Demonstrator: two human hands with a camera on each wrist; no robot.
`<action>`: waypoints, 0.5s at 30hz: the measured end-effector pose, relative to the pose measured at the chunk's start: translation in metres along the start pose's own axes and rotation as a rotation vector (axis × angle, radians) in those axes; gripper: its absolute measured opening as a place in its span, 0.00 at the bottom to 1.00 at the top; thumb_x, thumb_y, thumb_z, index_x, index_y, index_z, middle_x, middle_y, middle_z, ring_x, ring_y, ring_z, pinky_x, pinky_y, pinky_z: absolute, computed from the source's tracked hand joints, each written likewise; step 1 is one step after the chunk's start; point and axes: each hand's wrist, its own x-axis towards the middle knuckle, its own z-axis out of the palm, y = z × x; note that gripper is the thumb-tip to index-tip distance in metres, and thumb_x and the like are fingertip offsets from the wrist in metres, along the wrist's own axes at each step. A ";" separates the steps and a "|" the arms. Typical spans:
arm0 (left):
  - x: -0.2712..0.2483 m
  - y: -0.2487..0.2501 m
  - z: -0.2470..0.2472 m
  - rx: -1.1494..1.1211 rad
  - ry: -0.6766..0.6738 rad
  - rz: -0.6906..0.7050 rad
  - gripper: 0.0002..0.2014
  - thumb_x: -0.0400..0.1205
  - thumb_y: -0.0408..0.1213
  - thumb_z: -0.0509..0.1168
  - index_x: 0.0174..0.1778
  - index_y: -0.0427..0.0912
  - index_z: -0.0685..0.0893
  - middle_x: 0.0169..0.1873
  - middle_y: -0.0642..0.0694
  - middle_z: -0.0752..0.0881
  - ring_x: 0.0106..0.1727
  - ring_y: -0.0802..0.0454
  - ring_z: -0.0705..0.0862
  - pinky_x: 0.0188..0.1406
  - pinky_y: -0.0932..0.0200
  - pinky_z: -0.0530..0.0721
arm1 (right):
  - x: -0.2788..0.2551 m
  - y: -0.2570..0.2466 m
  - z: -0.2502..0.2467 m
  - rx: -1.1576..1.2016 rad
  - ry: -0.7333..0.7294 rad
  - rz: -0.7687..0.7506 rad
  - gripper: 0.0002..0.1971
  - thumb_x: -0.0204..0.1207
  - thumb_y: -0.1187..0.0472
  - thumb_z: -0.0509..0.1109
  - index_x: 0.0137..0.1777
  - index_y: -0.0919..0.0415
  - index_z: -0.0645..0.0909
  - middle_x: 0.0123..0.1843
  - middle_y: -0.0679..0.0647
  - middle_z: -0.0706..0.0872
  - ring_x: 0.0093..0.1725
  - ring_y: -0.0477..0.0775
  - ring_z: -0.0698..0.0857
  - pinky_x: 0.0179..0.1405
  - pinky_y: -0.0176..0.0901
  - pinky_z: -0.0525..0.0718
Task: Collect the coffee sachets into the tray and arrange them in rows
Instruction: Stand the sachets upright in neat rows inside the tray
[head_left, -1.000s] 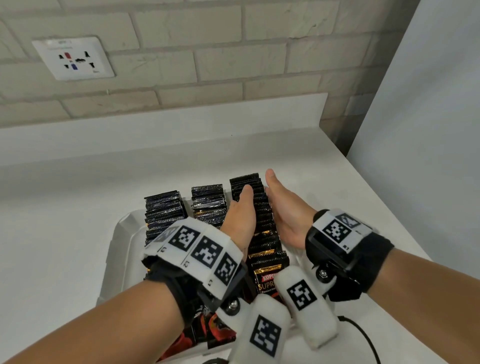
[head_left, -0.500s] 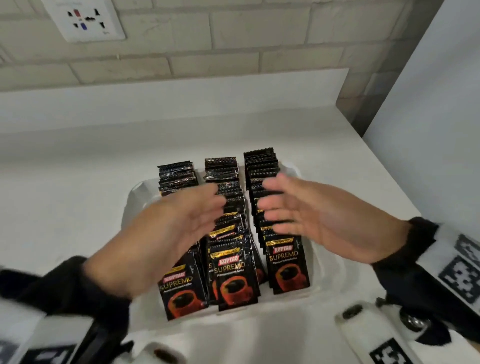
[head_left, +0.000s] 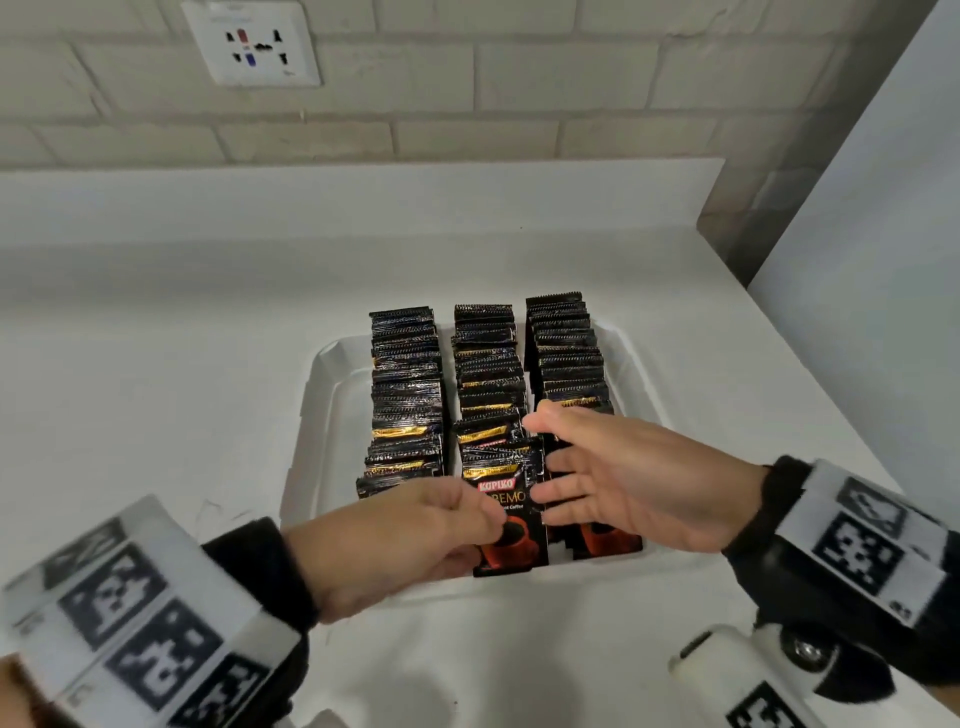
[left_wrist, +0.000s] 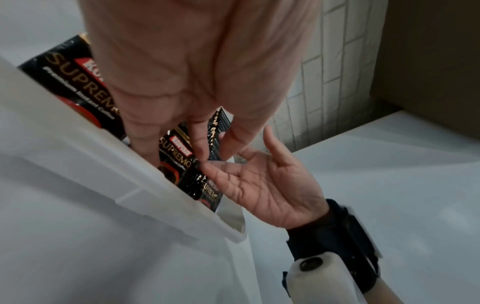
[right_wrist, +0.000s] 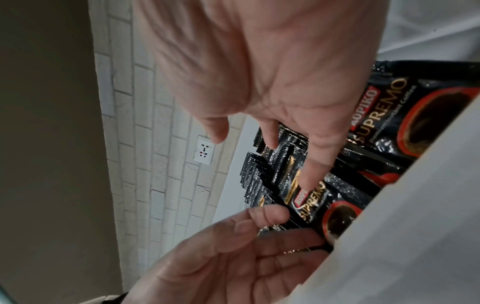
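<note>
A: In the tray, front of the middle row: that was where the front sachet stood, upright, face toward the camera. Left hand was on its left edge, right hand at its right edge.

B: Left hand pinching it?

A: Looked like it. In the left wrist view thumb and fingers were curled in around the sachet's edges. Head view agreed, with the fingertips on its face.

B: Right hand?

A: Fingers straight, spread, palm facing left, nothing clamped. Fingertips sat against the sachet's right edge, between the middle and right rows. Right wrist view showed one finger on the top of a sachet.

B: Pose?

A: Both forearms came in from the near side, low over the tray's front rim. Hands nearly met across the sachet.

B: Sachets' look?

A: Black glossy, gold band, red logo, "SUPREMO", coffee cup on red-orange. Three rows stood on edge, running front to back, serrated tops up. Tray was white and sat on the counter.
</note>
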 end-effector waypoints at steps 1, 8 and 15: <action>0.000 0.000 0.002 0.036 -0.005 0.018 0.06 0.78 0.36 0.69 0.48 0.40 0.81 0.51 0.38 0.86 0.54 0.48 0.83 0.68 0.50 0.78 | 0.001 0.001 0.001 0.002 0.017 0.002 0.36 0.73 0.41 0.59 0.80 0.51 0.57 0.80 0.62 0.59 0.68 0.61 0.77 0.65 0.50 0.79; 0.000 -0.001 0.009 0.275 0.034 0.047 0.11 0.73 0.51 0.68 0.50 0.58 0.80 0.45 0.44 0.83 0.45 0.49 0.79 0.56 0.56 0.76 | 0.006 0.008 0.004 -0.020 0.053 0.002 0.29 0.79 0.42 0.56 0.78 0.51 0.61 0.68 0.44 0.66 0.63 0.55 0.78 0.62 0.47 0.81; 0.009 0.003 0.015 0.310 0.038 0.056 0.05 0.81 0.44 0.63 0.51 0.58 0.78 0.45 0.46 0.81 0.44 0.52 0.76 0.51 0.55 0.77 | 0.012 0.009 0.006 -0.032 0.044 0.001 0.27 0.80 0.42 0.56 0.77 0.49 0.62 0.71 0.42 0.66 0.65 0.57 0.78 0.60 0.47 0.80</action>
